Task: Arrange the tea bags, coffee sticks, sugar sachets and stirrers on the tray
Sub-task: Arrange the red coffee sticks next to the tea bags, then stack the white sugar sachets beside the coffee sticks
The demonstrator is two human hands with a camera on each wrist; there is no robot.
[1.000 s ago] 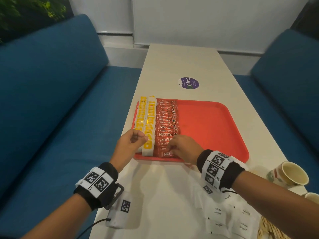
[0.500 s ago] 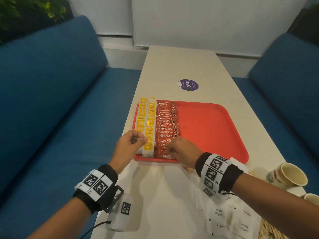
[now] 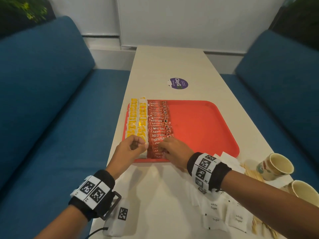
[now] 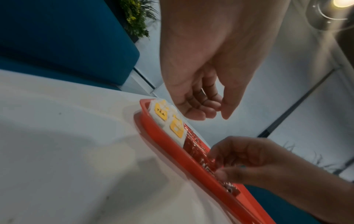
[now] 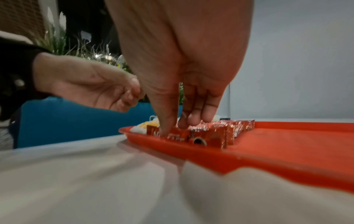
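A red tray (image 3: 203, 128) lies on the white table. Two columns of yellow tea bags (image 3: 138, 118) fill its left side, with a column of red coffee sticks (image 3: 158, 125) beside them. My right hand (image 3: 165, 149) is at the near end of that column. Its thumb and fingertips (image 5: 164, 131) pinch the nearest coffee stick (image 5: 178, 134) by the tray rim (image 4: 172, 145). My left hand (image 3: 136, 145) hovers just over the nearest tea bags (image 4: 161, 113), fingers loosely curled and holding nothing. White sugar sachets (image 3: 214, 207) and wooden stirrers (image 3: 253, 171) lie on the table under my right forearm.
Two paper cups (image 3: 274, 166) (image 3: 305, 190) stand at the right edge of the table. A purple sticker (image 3: 178, 83) sits beyond the tray. A white pouch (image 3: 119, 219) hangs below my left wrist. Blue sofas flank the table on both sides.
Both hands stay at the tray's near edge. The right fingers shift slightly on the nearest coffee sticks, and the view has tilted a little.
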